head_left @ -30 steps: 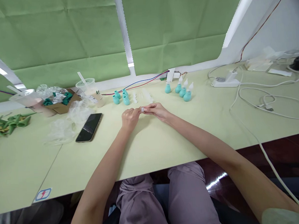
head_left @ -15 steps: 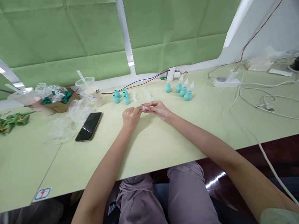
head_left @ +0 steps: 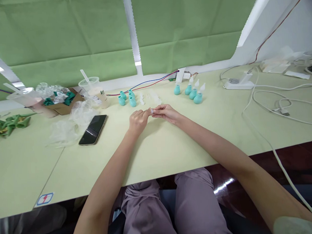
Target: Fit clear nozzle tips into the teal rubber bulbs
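My left hand and my right hand meet over the pale green table. Between their pinched fingertips sits a small clear plastic piece; both hands pinch it. Just beyond them lie several loose clear plastic tips. To the left of those stand teal rubber bulbs without tips. Further right stand teal bulbs fitted with clear tips.
A black phone lies to the left beside crumpled clear plastic bags. A drink cup with straw, a cardboard box and green parts sit further left. White cables and a power strip spread on the right.
The hands stay together pinching the small clear piece; they and the whole scene shift only slightly in the picture as my head moves.
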The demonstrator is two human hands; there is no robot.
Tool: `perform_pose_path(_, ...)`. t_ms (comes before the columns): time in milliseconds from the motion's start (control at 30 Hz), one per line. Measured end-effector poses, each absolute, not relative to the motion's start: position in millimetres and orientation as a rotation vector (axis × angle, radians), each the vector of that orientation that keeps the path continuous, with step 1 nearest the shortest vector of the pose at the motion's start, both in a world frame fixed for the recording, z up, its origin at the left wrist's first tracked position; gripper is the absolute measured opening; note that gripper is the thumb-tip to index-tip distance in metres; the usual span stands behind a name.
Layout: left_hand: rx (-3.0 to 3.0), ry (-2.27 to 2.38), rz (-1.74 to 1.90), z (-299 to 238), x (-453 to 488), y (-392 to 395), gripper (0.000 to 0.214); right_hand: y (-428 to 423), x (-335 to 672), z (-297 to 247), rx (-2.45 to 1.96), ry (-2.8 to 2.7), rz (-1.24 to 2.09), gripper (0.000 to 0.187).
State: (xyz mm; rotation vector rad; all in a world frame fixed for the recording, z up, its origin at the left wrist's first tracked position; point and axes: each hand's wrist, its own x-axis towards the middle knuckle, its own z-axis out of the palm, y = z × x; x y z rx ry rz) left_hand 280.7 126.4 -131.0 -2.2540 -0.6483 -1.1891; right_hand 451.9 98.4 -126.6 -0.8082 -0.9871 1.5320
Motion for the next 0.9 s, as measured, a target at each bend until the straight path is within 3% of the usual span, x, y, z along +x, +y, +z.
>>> perform_pose_path(533, -2.325, -0.559, -1.180, -129.3, 281.3, 120.0, 0.024, 93.9, 463.5, -110.0, -0.886, -1.069, 1.607, 0.024)
perform_pose_path(900, -2.207, -0.580, -1.260, -132.2, 284.4, 120.9, 0.024, 94.3, 457.1, -115.4, -0.876, -1.055, 1.531, 0.033)
